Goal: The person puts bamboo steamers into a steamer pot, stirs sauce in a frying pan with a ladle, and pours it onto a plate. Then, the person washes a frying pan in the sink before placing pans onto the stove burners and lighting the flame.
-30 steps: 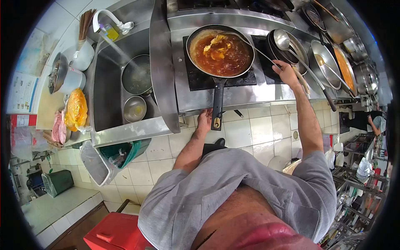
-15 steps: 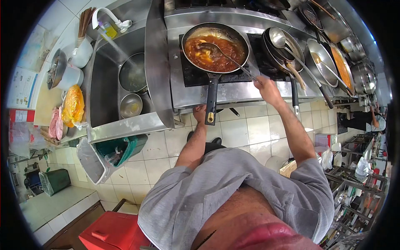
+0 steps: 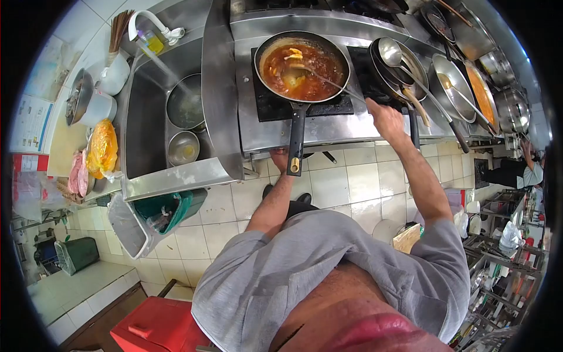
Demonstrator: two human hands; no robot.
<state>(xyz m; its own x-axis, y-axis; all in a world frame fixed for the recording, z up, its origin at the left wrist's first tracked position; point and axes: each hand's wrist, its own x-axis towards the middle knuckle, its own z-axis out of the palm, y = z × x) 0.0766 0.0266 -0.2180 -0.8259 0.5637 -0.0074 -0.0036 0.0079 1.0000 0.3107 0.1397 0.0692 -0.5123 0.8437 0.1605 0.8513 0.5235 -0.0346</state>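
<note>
A black frying pan [image 3: 297, 108] sits on the stove, its handle pointing toward me. In it is a bubbling red-orange sauce [image 3: 321, 66] with a pale yellow lump [image 3: 293, 54] near the far side. My right hand [image 3: 388, 123] is closed round the handle end of a metal ladle [image 3: 335, 85], whose bowl is dipped in the sauce and mostly covered. My left hand [image 3: 280, 157] is at the front edge of the stove, beside the pan's handle. Its fingers are hidden by the edge and the handle, so what it touches does not show.
Stacked pans [image 3: 380, 70] with a large ladle [image 3: 391, 53] stand to the right, beside a steel wok [image 3: 448, 76]. On the left, water runs from a tap [image 3: 153, 22] into a pot [image 3: 186, 108] in the sink [image 3: 146, 135]. Another person [image 3: 522, 170] is at far right.
My right hand has shifted right and slightly down with the ladle. The ladle's bowl sits deeper in the sauce, and the yellow lump shows farther back. My left hand has barely moved.
</note>
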